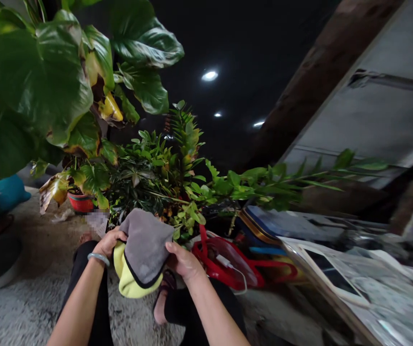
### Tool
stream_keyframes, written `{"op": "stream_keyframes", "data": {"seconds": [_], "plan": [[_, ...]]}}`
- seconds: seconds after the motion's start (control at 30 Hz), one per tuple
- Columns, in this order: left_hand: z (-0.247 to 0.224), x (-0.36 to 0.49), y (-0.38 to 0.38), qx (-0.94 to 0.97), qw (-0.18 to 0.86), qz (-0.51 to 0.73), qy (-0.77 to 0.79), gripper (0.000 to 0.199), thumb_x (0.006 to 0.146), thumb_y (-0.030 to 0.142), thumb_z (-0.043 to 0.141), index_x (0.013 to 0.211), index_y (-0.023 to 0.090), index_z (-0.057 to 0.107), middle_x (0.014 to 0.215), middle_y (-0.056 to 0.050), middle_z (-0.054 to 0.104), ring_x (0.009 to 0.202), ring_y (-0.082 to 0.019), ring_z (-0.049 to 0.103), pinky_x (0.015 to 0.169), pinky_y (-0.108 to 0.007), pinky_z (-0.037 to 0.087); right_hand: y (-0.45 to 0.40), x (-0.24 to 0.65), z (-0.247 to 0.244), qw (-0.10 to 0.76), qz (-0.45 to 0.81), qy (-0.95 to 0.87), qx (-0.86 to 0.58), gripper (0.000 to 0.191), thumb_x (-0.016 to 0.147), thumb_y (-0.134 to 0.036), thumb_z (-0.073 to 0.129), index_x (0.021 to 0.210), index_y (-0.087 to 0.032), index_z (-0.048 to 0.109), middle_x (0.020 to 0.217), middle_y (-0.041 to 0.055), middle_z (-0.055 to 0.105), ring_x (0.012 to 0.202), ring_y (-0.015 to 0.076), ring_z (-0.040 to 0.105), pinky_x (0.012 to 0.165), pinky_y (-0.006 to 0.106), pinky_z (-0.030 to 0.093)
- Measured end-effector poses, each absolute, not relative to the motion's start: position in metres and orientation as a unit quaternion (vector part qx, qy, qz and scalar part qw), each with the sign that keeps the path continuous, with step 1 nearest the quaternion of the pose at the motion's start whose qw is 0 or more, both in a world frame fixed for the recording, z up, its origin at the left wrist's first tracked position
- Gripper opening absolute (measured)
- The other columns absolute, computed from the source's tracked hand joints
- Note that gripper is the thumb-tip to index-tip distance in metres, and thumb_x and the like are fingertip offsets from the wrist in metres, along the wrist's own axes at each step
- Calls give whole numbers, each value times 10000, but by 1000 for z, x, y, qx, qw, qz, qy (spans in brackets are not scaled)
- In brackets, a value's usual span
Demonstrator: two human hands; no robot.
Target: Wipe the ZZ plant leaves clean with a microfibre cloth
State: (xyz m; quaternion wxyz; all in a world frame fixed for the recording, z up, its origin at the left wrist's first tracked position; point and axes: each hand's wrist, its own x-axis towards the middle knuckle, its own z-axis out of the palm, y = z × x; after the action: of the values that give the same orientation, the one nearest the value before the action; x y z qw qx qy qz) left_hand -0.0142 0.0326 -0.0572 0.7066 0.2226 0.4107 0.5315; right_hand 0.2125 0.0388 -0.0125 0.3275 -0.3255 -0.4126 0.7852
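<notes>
Looking through the head cam: my left hand (109, 244) and right hand (184, 259) are both gripping a folded grey-and-yellow cloth (146, 247), one at each side, right above the legs. Leafy plants (148, 158) sit just beyond it, and a red bag (224, 262) is off to the right with a white cable (240, 274).

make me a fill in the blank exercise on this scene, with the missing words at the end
The left hand and right hand both grip a ____.
That item has one gray side and one ____ side.
A pale bangle circles the ____ wrist.
The open bag beside the right hand is ____ in color.

Missing words: cloth; yellow; left; red
</notes>
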Motion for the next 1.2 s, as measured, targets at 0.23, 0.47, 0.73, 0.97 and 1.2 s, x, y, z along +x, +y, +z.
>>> {"op": "stream_keyframes", "data": {"seconds": [0.23, 0.47, 0.73, 0.97, 1.2], "plan": [[-64, -10, 38, 241, 692, 521, 438, 190, 479, 106, 631, 652, 183, 623, 608, 39, 628, 584, -141, 552, 597, -250, 441, 27, 200, -30, 269, 785, -425, -362, 534, 504, -372, 886, 983, -195, 729, 887, 76, 791, 846, 302, 734, 794, 472, 590], [-63, -11, 37, 257, 708, 541, 375, 159, 516, 121, 691, 669, 163, 700, 630, 15, 669, 604, -152, 590, 632, -255, 443, 22, 200, -47, 289, 784, -380, -397, 326, 499, -220, 778, 823, -193, 757, 758, 41, 793, 674, 257, 724, 674, 388, 599], [-71, -8, 51, 212, 665, 614, 369, 153, 597, 188, 791, 731, 137, 736, 666, -30, 705, 597, -144, 604, 587, -245, 447, 27, 207, -27, 398, 759, -325, -400, 304, 498, -190, 787, 799, -223, 756, 775, 40, 801, 851, 327, 752, 882, 496, 583], [-80, -12, 66, 132, 589, 683, 411, 245, 652, 237, 800, 853, 151, 688, 843, -44, 727, 686, -158, 665, 556, -239, 462, 82, 203, 38, 610, 672, -289, -305, 249, 679, -379, 805, 894, -272, 740, 888, 13, 816, 1031, 284, 742, 962, 498, 581], [-79, -5, 75, 120, 634, 680, 348, 274, 655, 210, 788, 916, 142, 739, 857, -45, 756, 743, -186, 684, 704, -291, 521, 38, 182, -7, 518, 691, -227, -451, 277, 626, -364, 890, 862, -278, 773, 902, 30, 822, 957, 318, 769, 821, 467, 652]]}}
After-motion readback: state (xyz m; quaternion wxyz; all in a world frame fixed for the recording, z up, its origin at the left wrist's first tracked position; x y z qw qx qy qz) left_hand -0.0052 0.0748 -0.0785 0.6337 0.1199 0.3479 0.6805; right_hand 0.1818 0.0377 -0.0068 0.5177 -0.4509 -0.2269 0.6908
